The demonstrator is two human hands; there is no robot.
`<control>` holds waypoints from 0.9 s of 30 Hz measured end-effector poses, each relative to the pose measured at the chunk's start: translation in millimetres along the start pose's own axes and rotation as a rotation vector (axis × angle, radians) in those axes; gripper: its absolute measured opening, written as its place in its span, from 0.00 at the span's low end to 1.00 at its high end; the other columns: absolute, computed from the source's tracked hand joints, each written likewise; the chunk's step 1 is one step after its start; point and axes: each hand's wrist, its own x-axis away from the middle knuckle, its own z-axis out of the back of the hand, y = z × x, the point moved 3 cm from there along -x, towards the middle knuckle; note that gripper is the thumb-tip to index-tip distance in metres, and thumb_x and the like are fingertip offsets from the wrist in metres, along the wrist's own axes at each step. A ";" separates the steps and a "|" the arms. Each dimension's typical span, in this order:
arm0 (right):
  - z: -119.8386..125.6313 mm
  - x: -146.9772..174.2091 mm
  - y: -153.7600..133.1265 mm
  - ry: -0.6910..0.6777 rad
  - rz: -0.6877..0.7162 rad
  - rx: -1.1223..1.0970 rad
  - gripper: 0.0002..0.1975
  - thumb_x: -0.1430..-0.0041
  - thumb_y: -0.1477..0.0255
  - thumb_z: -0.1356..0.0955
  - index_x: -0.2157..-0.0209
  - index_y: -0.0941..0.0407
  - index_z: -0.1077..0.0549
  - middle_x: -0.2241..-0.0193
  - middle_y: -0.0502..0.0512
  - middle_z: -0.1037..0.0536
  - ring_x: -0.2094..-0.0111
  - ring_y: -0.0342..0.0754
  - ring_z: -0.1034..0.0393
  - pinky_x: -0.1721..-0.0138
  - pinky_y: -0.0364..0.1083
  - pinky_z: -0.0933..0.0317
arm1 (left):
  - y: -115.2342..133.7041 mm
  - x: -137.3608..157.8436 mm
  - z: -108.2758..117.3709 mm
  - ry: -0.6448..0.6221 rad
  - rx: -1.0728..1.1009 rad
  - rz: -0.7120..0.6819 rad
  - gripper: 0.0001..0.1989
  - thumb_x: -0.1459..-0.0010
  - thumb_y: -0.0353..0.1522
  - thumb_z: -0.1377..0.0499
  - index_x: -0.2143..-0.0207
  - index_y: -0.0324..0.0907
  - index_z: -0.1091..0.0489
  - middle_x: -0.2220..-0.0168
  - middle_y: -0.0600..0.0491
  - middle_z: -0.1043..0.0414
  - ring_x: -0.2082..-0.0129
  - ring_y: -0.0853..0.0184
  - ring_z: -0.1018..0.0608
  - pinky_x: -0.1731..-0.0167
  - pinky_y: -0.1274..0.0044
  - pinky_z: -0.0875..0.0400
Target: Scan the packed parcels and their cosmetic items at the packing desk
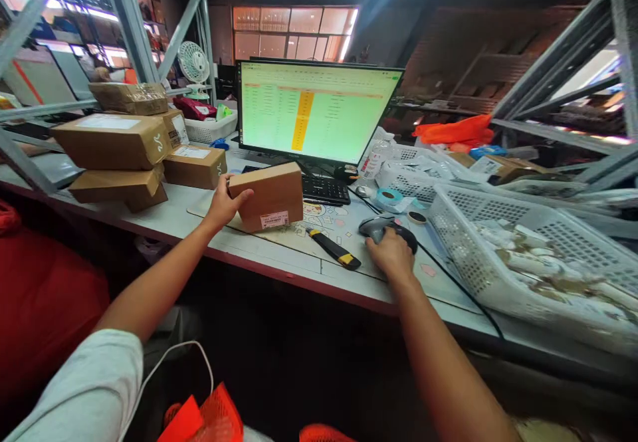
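Note:
My left hand (pixel 226 204) grips the left edge of a brown cardboard box (pixel 272 193), thumb across its near side. The box stands on its edge over the desk mat, and a white barcode label shows low on that side. My right hand (pixel 392 253) is closed around a grey and black barcode scanner (pixel 375 227) at the right part of the mat; its fingers are partly hidden. A black cable runs from the scanner toward the desk's front edge. Between my hands lies a black and yellow utility knife (pixel 333 249).
Behind the box are a black keyboard (pixel 326 189) and a monitor (pixel 319 113) showing a spreadsheet. Stacked cardboard boxes (pixel 112 141) stand at left. To the right are a white plastic basket (pixel 463 242) of wrapped items, a blue tape roll (pixel 389 197) and a plastic bottle (pixel 375 161).

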 end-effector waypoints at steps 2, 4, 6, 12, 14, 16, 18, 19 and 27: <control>0.0 1.9 -7.5 -0.005 -0.053 0.021 0.32 0.37 0.63 0.33 0.39 0.69 0.34 0.49 0.82 0.26 0.45 0.72 0.28 0.46 0.64 0.35 | -25.6 17.6 -18.9 -0.088 0.157 0.125 0.40 0.51 0.55 0.33 0.45 0.43 0.43 0.50 0.43 0.25 0.50 0.54 0.22 0.51 0.67 0.26; 0.5 3.4 -12.0 0.009 -0.086 0.028 0.30 0.38 0.64 0.33 0.40 0.68 0.33 0.49 0.82 0.25 0.46 0.71 0.28 0.47 0.63 0.34 | -45.2 31.0 -34.7 -0.234 0.176 0.209 0.40 0.52 0.53 0.32 0.45 0.42 0.41 0.49 0.42 0.24 0.48 0.53 0.22 0.48 0.63 0.26; 4.3 5.5 -14.1 0.005 -0.107 0.022 0.28 0.37 0.64 0.33 0.42 0.68 0.31 0.50 0.81 0.24 0.46 0.71 0.27 0.47 0.62 0.34 | -56.8 38.1 -42.2 -0.329 0.092 0.220 0.36 0.51 0.50 0.31 0.46 0.41 0.36 0.46 0.41 0.25 0.45 0.51 0.23 0.43 0.61 0.28; 52.6 44.6 -39.9 -0.184 0.263 -0.183 0.32 0.38 0.56 0.33 0.41 0.64 0.26 0.51 0.70 0.20 0.47 0.65 0.26 0.45 0.56 0.35 | -63.4 39.4 -41.6 -0.353 0.118 0.210 0.35 0.48 0.47 0.30 0.43 0.40 0.34 0.41 0.42 0.27 0.42 0.52 0.24 0.41 0.63 0.28; 71.6 74.6 -59.6 -0.383 0.496 -0.329 0.30 0.41 0.55 0.31 0.43 0.59 0.24 0.50 0.62 0.19 0.48 0.61 0.26 0.45 0.52 0.35 | -63.2 39.8 -41.8 -0.356 0.117 0.213 0.36 0.49 0.46 0.30 0.43 0.40 0.34 0.41 0.43 0.27 0.42 0.52 0.24 0.41 0.64 0.28; 85.4 103.6 -78.5 -0.571 0.613 -0.405 0.26 0.44 0.57 0.29 0.48 0.56 0.21 0.52 0.55 0.18 0.52 0.57 0.25 0.51 0.48 0.33 | -63.5 40.2 -42.4 -0.353 0.110 0.211 0.35 0.49 0.46 0.29 0.44 0.40 0.33 0.42 0.42 0.26 0.43 0.52 0.23 0.42 0.63 0.28; 91.2 122.3 -93.4 -0.681 0.631 -0.408 0.22 0.45 0.59 0.28 0.51 0.55 0.20 0.59 0.51 0.18 0.59 0.54 0.24 0.60 0.46 0.33 | -64.2 40.6 -43.1 -0.355 0.122 0.210 0.35 0.50 0.47 0.30 0.45 0.39 0.33 0.43 0.42 0.25 0.44 0.51 0.23 0.43 0.63 0.27; 91.4 126.3 -99.0 -0.705 0.642 -0.406 0.21 0.45 0.61 0.28 0.52 0.55 0.20 0.62 0.50 0.18 0.61 0.52 0.24 0.63 0.45 0.34 | -64.7 40.8 -43.4 -0.362 0.134 0.213 0.35 0.50 0.47 0.30 0.45 0.39 0.33 0.43 0.42 0.25 0.44 0.51 0.23 0.44 0.63 0.27; 53.0 38.4 -77.2 -0.327 0.524 -0.239 0.25 0.41 0.56 0.30 0.49 0.59 0.21 0.51 0.61 0.19 0.49 0.60 0.25 0.49 0.51 0.34 | -60.0 42.4 -41.9 -0.374 0.085 0.228 0.35 0.49 0.48 0.29 0.45 0.42 0.33 0.42 0.43 0.26 0.43 0.51 0.23 0.43 0.62 0.28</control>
